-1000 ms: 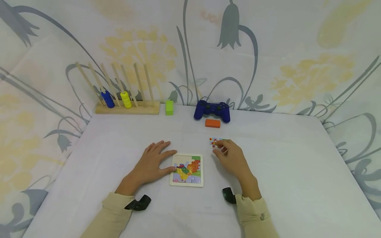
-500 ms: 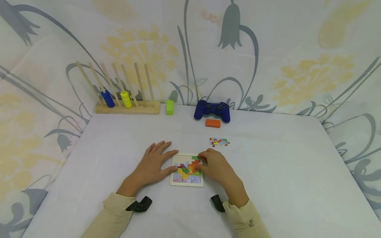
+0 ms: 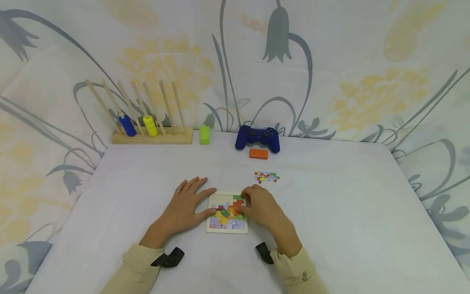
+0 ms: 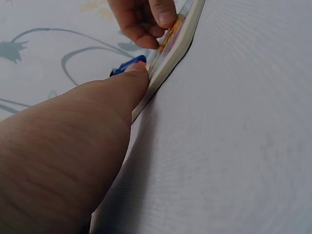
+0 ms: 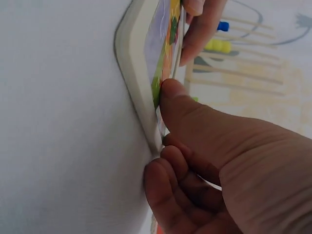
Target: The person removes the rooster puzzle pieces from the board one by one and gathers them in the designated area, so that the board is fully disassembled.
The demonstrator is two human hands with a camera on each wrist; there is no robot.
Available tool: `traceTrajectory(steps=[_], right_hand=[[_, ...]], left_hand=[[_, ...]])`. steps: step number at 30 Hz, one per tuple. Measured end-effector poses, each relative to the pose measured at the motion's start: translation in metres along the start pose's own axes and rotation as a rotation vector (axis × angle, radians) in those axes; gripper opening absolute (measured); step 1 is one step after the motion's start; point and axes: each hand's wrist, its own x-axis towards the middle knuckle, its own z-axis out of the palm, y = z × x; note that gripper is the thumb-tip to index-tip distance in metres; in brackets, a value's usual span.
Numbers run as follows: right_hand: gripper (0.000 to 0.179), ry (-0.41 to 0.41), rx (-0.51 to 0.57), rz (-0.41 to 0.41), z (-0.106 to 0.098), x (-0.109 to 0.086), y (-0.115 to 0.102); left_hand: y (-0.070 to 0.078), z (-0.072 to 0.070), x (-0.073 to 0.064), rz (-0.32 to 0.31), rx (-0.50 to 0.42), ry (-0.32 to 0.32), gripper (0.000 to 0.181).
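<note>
A square picture puzzle in a pale frame (image 3: 226, 230) lies on the white table, showing a colourful bird; its upper left part is bare. My left hand (image 3: 186, 206) rests spread at its left side, thumb on the left edge and index fingertip near the top left corner. At the right side, my right hand (image 3: 262, 208) holds the puzzle by its upper right part. In the right wrist view, its thumb (image 5: 176, 95) lies on the picture and its other fingers curl at the frame's corner. Two loose puzzle pieces (image 3: 267, 177) lie just beyond the right hand.
Behind the pieces are an orange block (image 3: 258, 154) and a dark blue game controller (image 3: 258, 139). A green block (image 3: 204, 135) stands by a wooden peg rack (image 3: 152, 139) with blue and yellow rings. A flower-patterned cloth (image 3: 330, 73) hangs behind the table.
My right hand has moved from the loose pieces left and toward me, onto the puzzle's right side. Both loose pieces now show uncovered. The left hand has stayed at the frame.
</note>
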Motion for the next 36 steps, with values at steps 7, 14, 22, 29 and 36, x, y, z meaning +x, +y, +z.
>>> traceTrajectory(steps=[7,14,22,29,36], right_hand=[[0.034,-0.002,0.134,-0.001,-0.0029,0.0036,0.0065],[0.029,-0.015,0.128,-0.030,-0.0039,0.0022,0.0055],[0.025,0.003,0.022,-0.092,-0.0057,0.0011,0.0071],[0.024,0.014,-0.069,-0.167,-0.0042,0.0023,0.0094],[0.031,-0.011,-0.106,-0.176,-0.0025,0.0026,0.0060]], left_hand=[[-0.0007,-0.0004,0.0017,0.030,0.010,0.031,0.060],[0.0006,-0.0010,-0.0003,0.018,0.011,0.023,0.060],[0.0005,-0.0002,-0.0002,0.018,0.017,0.025,0.060],[-0.0001,0.0006,-0.0001,0.022,0.021,0.031,0.059],[0.0000,0.0015,-0.0011,0.023,0.019,0.036,0.059]])
